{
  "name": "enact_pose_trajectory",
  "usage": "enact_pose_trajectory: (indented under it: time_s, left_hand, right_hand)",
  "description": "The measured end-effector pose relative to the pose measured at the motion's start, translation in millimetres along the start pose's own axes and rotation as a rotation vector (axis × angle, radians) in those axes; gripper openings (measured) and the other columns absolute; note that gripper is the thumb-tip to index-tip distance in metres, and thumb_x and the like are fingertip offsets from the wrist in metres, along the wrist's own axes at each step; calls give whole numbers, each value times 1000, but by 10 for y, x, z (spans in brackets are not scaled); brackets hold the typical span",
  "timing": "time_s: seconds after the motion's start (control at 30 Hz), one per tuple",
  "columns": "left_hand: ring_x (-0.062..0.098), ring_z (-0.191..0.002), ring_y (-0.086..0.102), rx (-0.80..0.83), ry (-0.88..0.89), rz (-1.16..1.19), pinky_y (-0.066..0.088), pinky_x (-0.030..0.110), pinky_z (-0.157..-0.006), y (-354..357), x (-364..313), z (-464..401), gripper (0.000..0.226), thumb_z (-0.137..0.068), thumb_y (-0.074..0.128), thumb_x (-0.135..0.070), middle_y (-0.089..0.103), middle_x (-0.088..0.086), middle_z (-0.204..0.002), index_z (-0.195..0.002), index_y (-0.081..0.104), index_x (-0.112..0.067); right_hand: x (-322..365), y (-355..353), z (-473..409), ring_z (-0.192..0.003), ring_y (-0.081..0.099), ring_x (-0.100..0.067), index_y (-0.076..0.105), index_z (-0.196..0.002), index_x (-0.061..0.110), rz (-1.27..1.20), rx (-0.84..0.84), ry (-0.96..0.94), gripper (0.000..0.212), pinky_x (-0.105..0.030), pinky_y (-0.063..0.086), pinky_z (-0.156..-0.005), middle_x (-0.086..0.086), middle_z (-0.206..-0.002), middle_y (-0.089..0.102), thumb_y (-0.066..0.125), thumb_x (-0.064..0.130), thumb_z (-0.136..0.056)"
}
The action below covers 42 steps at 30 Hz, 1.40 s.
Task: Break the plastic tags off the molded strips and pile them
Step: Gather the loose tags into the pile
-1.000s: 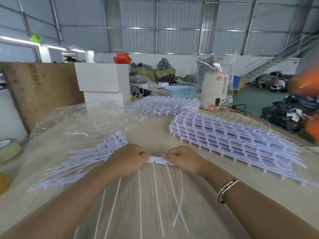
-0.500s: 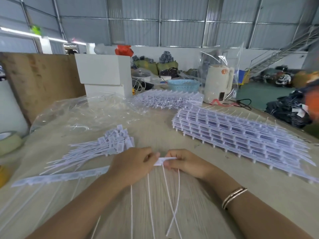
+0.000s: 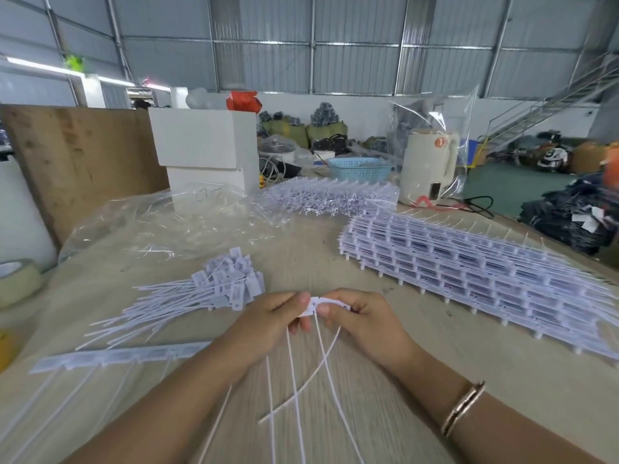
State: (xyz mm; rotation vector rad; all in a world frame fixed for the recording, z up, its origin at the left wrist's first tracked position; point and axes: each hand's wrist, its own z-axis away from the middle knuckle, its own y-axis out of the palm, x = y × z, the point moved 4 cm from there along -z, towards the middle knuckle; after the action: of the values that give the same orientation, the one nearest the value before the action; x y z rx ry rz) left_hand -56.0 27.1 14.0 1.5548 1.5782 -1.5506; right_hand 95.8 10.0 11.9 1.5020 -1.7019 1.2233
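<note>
In the middle of the frame my left hand (image 3: 268, 324) and right hand (image 3: 360, 318) both pinch the molded strip (image 3: 326, 304) at its thin, stiff, light heads, which I judge snap easily near the joint.

white tags (image 3: 231, 289) with white tails, a light blue perforated basket (image 3: 360, 167), a cream kettle (image 3: 427, 165), a gold bracelet (image 3: 464, 408), a wood-grain beige table (image 3: 318, 256).
</note>
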Motion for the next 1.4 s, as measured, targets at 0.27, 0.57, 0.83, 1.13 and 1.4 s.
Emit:
enact_pose_trajectory:
  time_s: [0.27, 0.57, 0.83, 1.13, 1.4]
  left_hand:
    - [13, -70, 55, 4, -50, 150, 37, 26, -65, -29, 18, 4, 43, -88, 45, -59, 63, -5, -75, -69, 68, -27]
    - [7, -51, 45, -115, 56, -219, 34, 23, -55, -56, -34, 58, 42, -96, 44, -34, 51, -10, -53, -55, 51, -30]
    - [23, -63, 55, -76, 44, -463, 45, 42, -64, -27, 35, 52, 17, -91, 40, -10, 59, 6, -68, -86, 44, -26]
    - [7, -62, 49, -4, 147, -501, 41, 33, -63, 90, -23, 49, 11, -96, 44, -23, 51, -7, -66, -87, 40, -29]
    - [8, -47, 37, 23, 28, -567, 31, 29, -54, 24, 50, 38, 47, -96, 41, -40, 38, -3, -49, -54, 38, -19]
  right_hand:
    - [19, -37, 8, -48, 41, -10, 71, -73, 13, -151, -80, 13, 23, -19, 35, -50, 4, -58, 58, 58, 7, -90]
    - [-143, -155, -47, -50, 45, -1, 66, -64, 15, -89, -62, 208, 25, -9, 36, -52, 4, -58, 53, 59, 10, -88]
    - [-258, -37, -54, -98, 52, -12, 67, -93, 22, 722, 79, 95, 10, -32, 39, -92, 7, -96, 55, 59, 25, -88]
    - [-52, 77, -4, -66, 51, -16, 63, -73, 3, 455, 123, -20, 31, -39, 40, -78, -10, -66, 57, 57, 26, -93]
    - [-54, 16, 1, -68, 47, -19, 59, -69, -2, 153, 71, 50, 26, -32, 35, -68, -25, -70, 52, 58, 11, -91]
